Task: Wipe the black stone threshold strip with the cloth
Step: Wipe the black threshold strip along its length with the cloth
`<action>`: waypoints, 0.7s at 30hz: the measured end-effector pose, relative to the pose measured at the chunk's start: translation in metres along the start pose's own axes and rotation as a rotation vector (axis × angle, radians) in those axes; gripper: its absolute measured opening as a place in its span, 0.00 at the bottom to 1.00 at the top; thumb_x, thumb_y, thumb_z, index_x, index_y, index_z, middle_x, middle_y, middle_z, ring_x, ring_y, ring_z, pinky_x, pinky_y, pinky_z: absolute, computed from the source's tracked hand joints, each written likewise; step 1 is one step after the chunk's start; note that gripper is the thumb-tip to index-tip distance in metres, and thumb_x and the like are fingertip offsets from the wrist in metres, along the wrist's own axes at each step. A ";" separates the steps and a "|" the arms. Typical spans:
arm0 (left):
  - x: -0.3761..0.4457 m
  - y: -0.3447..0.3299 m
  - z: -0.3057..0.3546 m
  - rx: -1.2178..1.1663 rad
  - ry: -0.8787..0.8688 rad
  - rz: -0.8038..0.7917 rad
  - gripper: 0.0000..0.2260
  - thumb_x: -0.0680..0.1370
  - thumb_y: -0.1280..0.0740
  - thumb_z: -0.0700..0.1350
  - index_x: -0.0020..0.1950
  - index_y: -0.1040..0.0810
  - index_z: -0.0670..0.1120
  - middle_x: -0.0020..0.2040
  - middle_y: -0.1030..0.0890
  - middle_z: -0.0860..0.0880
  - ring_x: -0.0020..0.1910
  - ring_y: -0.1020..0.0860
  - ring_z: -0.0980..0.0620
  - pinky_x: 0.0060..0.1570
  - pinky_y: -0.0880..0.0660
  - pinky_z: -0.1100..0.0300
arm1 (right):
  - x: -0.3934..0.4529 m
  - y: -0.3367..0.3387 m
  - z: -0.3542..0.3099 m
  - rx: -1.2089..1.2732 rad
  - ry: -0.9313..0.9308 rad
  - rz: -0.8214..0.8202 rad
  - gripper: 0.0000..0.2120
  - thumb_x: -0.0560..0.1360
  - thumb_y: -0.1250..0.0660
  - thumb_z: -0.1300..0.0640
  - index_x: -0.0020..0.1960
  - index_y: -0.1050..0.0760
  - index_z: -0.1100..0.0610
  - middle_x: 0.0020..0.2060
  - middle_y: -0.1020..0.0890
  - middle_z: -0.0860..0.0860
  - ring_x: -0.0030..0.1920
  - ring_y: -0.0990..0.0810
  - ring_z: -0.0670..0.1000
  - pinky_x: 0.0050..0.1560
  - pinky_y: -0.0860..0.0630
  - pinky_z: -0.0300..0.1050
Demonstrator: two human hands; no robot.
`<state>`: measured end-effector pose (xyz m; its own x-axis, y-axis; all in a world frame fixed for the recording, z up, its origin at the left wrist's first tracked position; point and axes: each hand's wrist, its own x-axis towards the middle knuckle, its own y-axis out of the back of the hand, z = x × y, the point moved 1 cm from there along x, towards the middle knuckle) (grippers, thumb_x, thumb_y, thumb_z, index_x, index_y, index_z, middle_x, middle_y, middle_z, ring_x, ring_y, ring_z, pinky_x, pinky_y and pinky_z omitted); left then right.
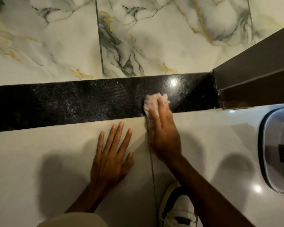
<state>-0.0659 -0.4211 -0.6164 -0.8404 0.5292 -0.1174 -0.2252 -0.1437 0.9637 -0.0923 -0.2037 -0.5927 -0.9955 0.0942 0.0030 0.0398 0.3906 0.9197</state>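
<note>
The black stone threshold strip (72,104) runs across the middle of the view from left to right, speckled and glossy, with wet streaks near its centre. A crumpled white cloth (152,100) lies on the strip right of centre. My right hand (164,133) presses down on the cloth, fingers over it and palm over the pale tile below. My left hand (111,154) rests flat on the pale floor tile just below the strip, fingers spread, holding nothing.
Marble-patterned tiles (56,38) lie beyond the strip. A dark door frame (252,66) stands at the strip's right end. A grey and white bin (275,153) sits at the right edge. My knee and a white shoe (179,208) are at the bottom.
</note>
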 end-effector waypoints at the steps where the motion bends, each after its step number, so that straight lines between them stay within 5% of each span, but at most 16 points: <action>1: 0.001 0.002 0.000 -0.006 0.007 0.000 0.34 0.85 0.45 0.59 0.90 0.45 0.49 0.90 0.47 0.43 0.89 0.47 0.40 0.88 0.55 0.37 | -0.012 0.008 0.008 -0.007 -0.034 0.031 0.28 0.86 0.39 0.63 0.85 0.37 0.59 0.87 0.40 0.62 0.88 0.42 0.64 0.77 0.24 0.65; 4: 0.003 0.005 0.002 -0.013 0.004 0.004 0.33 0.85 0.45 0.59 0.89 0.44 0.49 0.90 0.46 0.42 0.89 0.46 0.40 0.88 0.55 0.38 | 0.006 0.020 0.031 -0.017 -0.191 0.162 0.30 0.82 0.36 0.67 0.83 0.35 0.62 0.84 0.35 0.65 0.85 0.37 0.68 0.71 0.19 0.67; 8: -0.001 -0.004 0.000 -0.012 0.011 0.028 0.33 0.86 0.46 0.59 0.90 0.45 0.50 0.90 0.47 0.43 0.89 0.48 0.41 0.87 0.55 0.37 | 0.090 0.010 0.022 0.069 -0.337 0.190 0.32 0.88 0.43 0.52 0.89 0.49 0.49 0.89 0.48 0.55 0.89 0.47 0.61 0.79 0.25 0.66; 13: -0.003 -0.002 -0.001 -0.007 -0.001 0.024 0.31 0.87 0.49 0.59 0.89 0.44 0.50 0.90 0.47 0.42 0.89 0.48 0.41 0.87 0.54 0.36 | 0.040 0.002 0.020 0.000 0.095 0.026 0.31 0.87 0.41 0.58 0.88 0.45 0.54 0.89 0.49 0.57 0.90 0.53 0.58 0.90 0.44 0.60; 17: 0.001 0.003 0.002 -0.023 0.019 0.005 0.32 0.86 0.48 0.58 0.89 0.42 0.48 0.90 0.47 0.42 0.89 0.47 0.40 0.87 0.55 0.36 | -0.009 0.038 0.065 0.001 -0.169 0.079 0.29 0.88 0.40 0.59 0.87 0.41 0.50 0.89 0.47 0.54 0.89 0.50 0.56 0.87 0.37 0.63; 21: 0.000 -0.001 0.001 -0.015 0.011 0.029 0.33 0.85 0.47 0.58 0.90 0.46 0.50 0.90 0.47 0.42 0.89 0.48 0.41 0.87 0.56 0.37 | 0.062 0.044 0.080 0.043 -0.475 0.261 0.29 0.89 0.44 0.55 0.88 0.47 0.55 0.88 0.46 0.60 0.89 0.46 0.62 0.86 0.36 0.66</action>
<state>-0.0653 -0.4199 -0.6167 -0.8521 0.5152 -0.0920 -0.2076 -0.1713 0.9631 -0.1454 -0.1072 -0.5837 -0.8043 0.5927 0.0426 0.2941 0.3349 0.8952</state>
